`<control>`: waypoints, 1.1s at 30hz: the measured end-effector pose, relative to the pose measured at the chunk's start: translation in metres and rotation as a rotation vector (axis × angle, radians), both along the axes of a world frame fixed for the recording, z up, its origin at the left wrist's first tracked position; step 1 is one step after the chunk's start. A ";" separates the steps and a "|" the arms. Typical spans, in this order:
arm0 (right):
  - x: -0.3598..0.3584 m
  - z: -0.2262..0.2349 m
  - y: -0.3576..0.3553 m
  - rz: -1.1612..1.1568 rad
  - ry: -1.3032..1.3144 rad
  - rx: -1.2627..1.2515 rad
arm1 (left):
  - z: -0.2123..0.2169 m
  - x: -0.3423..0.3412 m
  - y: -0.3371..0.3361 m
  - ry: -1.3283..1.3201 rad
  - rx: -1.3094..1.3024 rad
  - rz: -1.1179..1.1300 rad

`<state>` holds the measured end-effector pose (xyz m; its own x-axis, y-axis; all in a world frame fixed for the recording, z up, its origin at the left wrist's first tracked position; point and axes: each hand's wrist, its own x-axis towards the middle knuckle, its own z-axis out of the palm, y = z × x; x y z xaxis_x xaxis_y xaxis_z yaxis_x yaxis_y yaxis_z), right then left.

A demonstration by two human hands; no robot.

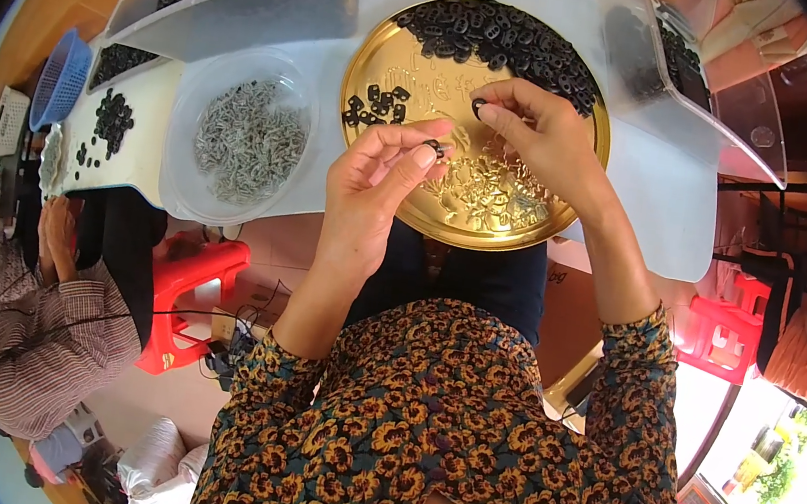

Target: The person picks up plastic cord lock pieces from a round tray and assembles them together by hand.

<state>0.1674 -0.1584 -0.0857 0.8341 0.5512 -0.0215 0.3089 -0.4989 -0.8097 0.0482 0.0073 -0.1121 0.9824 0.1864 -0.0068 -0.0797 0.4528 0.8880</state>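
Observation:
Above a round gold tray (386, 67), my left hand (373, 170) pinches a small black plastic piece (434, 146) between thumb and fingertips. My right hand (548, 139) is to its right, its thumb and forefinger closed on a small black oval piece (479, 108). Along the tray's far side lies a heap of black oval pieces with holes (500, 37). A smaller group of black pieces (378, 105) sits at the tray's left. Small shiny metal pieces (486, 197) are scattered over its near part, partly under my hands.
Left of the tray, a clear round tub (251, 143) holds many small silver metal pieces. Clear bins (270, 24) of black parts stand at far left and far right (685, 95). Red stools (191, 297) flank me; another person (61, 331) sits at left.

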 end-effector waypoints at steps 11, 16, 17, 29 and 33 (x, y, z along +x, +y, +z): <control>-0.045 -0.007 -0.003 -0.044 0.543 0.735 | 0.009 -0.004 -0.009 -0.106 -0.103 -0.004; -0.054 -0.008 -0.006 -0.051 0.543 0.882 | 0.014 -0.005 -0.011 -0.106 -0.077 -0.014; -0.055 -0.008 -0.006 -0.052 0.543 0.872 | 0.015 -0.006 -0.012 -0.105 -0.069 -0.017; -0.068 -0.010 -0.001 -0.105 0.466 0.894 | 0.017 -0.010 -0.019 -0.154 -0.005 0.029; -0.073 -0.013 0.005 -0.186 0.276 0.829 | 0.015 -0.008 -0.027 -0.171 0.063 0.065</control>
